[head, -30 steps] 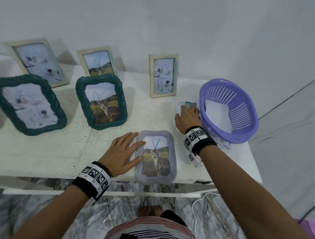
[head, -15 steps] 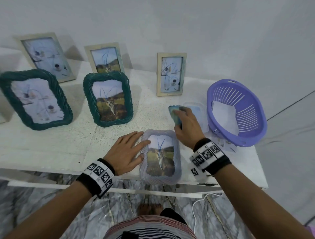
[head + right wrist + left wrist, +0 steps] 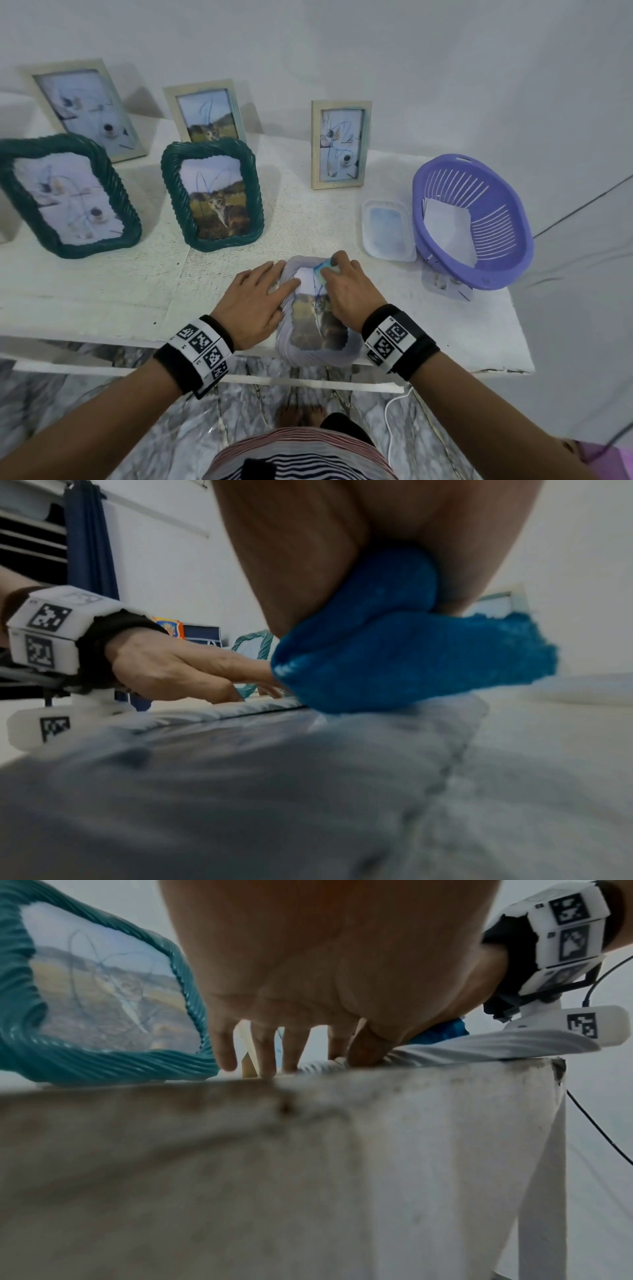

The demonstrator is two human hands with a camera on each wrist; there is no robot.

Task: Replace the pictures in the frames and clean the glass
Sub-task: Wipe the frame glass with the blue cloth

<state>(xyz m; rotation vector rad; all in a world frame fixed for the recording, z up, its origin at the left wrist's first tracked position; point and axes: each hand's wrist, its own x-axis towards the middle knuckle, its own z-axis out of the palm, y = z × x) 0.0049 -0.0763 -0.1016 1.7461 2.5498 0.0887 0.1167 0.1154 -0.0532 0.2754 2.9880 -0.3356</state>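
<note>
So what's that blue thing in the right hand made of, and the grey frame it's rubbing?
The blue cloth looks like soft, fuzzy microfibre or terry: its edge is fluffy and it bunches in the right hand. The grey frame has twisted rope-like ridges with a smooth sheen, probably moulded plastic or resin.

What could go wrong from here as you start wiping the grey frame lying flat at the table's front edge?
The grey frame overhangs the table edge; a firm stroke of the blue cloth in the right hand might tip it off. The left hand only presses flat on one side, so the frame could slide.
</note>
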